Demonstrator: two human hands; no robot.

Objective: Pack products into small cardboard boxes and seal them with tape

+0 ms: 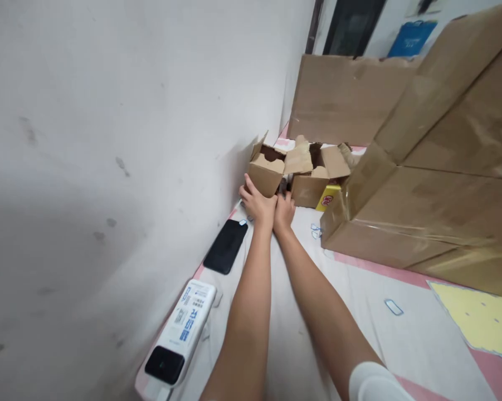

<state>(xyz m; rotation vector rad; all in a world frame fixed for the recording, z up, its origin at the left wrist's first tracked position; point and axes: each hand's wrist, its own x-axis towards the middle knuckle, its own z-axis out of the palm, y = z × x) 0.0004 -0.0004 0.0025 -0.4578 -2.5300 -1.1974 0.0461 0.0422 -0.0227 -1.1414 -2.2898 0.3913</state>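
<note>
Two small cardboard boxes with raised flaps stand side by side ahead of me. My left hand (256,201) is closed around the lower front of the left box (266,177), fingers on its left side. Between the two boxes, at the gap, is my right hand (284,210). Its fingers reach in toward something dark and are partly hidden, so what they hold cannot be made out. The right box (307,190) has its flaps up, and a yellow packet (328,197) sits against its right side.
Large taped cardboard boxes (434,206) rise on the right, and another carton (351,100) stands behind. A white wall (150,139) runs along the left. Beside it lie a black phone (225,247) and a white power bank (184,326) on the patterned sheet (342,323).
</note>
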